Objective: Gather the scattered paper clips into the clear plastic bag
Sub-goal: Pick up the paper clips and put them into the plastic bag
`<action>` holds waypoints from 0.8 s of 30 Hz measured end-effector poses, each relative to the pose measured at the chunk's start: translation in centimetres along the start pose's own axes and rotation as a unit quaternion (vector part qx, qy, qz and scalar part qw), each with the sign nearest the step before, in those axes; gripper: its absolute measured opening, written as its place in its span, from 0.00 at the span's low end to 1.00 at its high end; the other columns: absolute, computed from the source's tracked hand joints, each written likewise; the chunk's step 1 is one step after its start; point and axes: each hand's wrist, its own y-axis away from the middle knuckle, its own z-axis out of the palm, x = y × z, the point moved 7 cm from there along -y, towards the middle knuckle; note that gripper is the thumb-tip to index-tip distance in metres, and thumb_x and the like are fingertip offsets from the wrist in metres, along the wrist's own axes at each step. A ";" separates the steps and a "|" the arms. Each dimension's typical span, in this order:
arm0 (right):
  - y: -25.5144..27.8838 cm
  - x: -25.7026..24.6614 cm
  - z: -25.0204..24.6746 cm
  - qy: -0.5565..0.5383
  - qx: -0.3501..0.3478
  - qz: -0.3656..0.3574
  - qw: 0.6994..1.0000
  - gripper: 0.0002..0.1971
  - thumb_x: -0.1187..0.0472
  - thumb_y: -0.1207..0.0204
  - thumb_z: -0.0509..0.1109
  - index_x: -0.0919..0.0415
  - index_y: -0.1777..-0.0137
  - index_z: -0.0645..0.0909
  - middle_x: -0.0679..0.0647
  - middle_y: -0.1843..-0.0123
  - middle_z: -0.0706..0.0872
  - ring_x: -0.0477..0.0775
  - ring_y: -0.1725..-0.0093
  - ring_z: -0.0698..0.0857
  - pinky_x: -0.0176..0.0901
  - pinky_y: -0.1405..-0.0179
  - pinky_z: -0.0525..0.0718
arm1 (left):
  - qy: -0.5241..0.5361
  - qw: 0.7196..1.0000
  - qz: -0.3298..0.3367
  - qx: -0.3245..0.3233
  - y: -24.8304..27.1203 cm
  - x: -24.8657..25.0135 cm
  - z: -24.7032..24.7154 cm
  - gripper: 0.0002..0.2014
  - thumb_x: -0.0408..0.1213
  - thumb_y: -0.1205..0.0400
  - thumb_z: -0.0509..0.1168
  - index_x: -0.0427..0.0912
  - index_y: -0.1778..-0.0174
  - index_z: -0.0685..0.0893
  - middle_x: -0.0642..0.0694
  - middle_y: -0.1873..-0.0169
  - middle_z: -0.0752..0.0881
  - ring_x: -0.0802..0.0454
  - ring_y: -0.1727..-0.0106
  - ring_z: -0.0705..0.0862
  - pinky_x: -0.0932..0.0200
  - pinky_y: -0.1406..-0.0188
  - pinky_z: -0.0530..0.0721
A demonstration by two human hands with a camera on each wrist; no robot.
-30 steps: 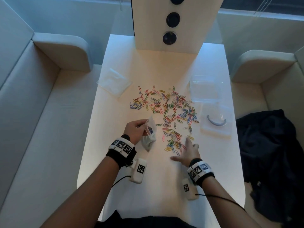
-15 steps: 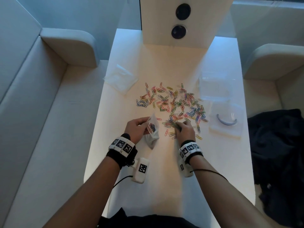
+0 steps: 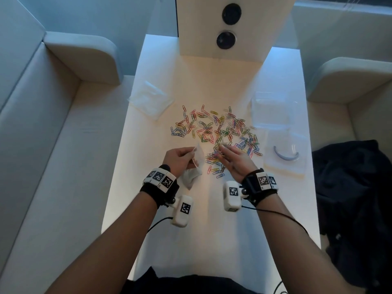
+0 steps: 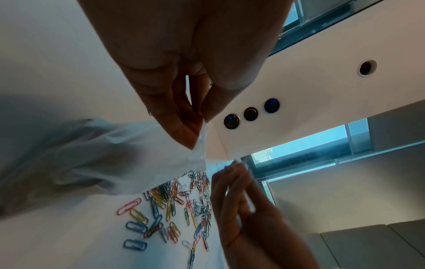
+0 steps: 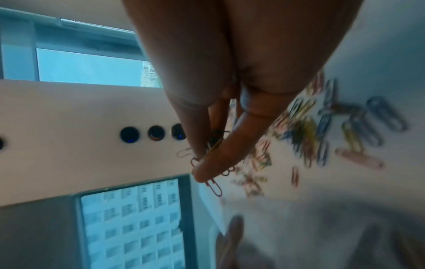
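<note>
Coloured paper clips (image 3: 214, 132) lie scattered across the middle of the white table (image 3: 212, 240). My left hand (image 3: 180, 161) pinches the rim of a small clear plastic bag (image 3: 196, 164), which hangs down to the table; the left wrist view shows the pinch (image 4: 197, 131) on the bag (image 4: 115, 156). My right hand (image 3: 231, 160) hovers just right of the bag, palm turned left, pinching a small bunch of clips (image 5: 211, 145) between thumb (image 5: 220, 156) and fingers. More clips (image 4: 165, 211) lie beneath both hands.
Another clear bag (image 3: 149, 99) lies at the table's far left. Two clear plastic pieces (image 3: 270, 111) sit at the right, one holding a blue curved item (image 3: 285, 155). A white panel with round buttons (image 3: 226, 39) stands at the back. Dark clothing (image 3: 352, 198) lies on the right seat.
My right hand swept clips up from the table, closed on a bunch and lifted it, turning palm-left beside the bag. The left hand kept holding the bag in place.
</note>
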 end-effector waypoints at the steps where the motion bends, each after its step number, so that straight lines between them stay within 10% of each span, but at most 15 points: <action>1: 0.3 0.0 1.4 0.018 -0.029 0.002 0.999 0.11 0.69 0.20 0.66 0.70 0.40 0.81 0.59 0.54 0.88 0.53 0.53 0.88 0.38 0.53 0.90 | -0.007 1.000 0.003 -0.001 0.1 0.1 0.3 0.10 0.28 0.19 0.66 0.34 0.43 0.87 0.38 0.64 0.89 0.44 0.64 0.87 0.46 0.46 0.88; 4: 0.3 0.6 4.1 0.200 -0.044 -0.024 0.979 0.09 0.70 0.21 0.69 0.71 0.42 0.83 0.62 0.53 0.89 0.56 0.54 0.90 0.44 0.50 0.90 | -0.027 0.999 0.021 -0.008 0.3 0.3 0.8 0.10 0.29 0.19 0.67 0.36 0.45 0.89 0.36 0.58 0.91 0.40 0.57 0.90 0.42 0.44 0.88; 8: -0.4 0.1 5.2 0.503 0.007 -0.094 0.859 0.08 0.67 0.23 0.70 0.60 0.49 0.90 0.60 0.56 0.92 0.60 0.55 0.91 0.59 0.51 0.90 | -0.048 0.998 0.042 0.000 0.4 0.6 0.4 0.11 0.28 0.19 0.65 0.35 0.43 0.88 0.35 0.53 0.91 0.39 0.52 0.91 0.41 0.45 0.88; 17: 0.3 -0.8 8.0 0.639 0.038 -0.132 0.757 0.13 0.70 0.26 0.70 0.62 0.42 0.88 0.58 0.52 0.91 0.54 0.54 0.89 0.44 0.50 0.89 | -0.067 0.996 0.066 -0.010 0.1 1.2 0.0 0.11 0.29 0.18 0.65 0.38 0.43 0.88 0.37 0.53 0.91 0.41 0.53 0.91 0.41 0.44 0.88; 24: 0.7 -0.5 10.7 0.703 -0.044 -0.179 0.687 0.05 0.65 0.27 0.73 0.58 0.58 0.92 0.50 0.62 0.90 0.49 0.62 0.88 0.44 0.53 0.89 | -0.040 0.997 0.064 0.005 0.2 1.2 -1.4 0.12 0.29 0.18 0.65 0.36 0.41 0.87 0.37 0.50 0.90 0.45 0.53 0.90 0.47 0.45 0.89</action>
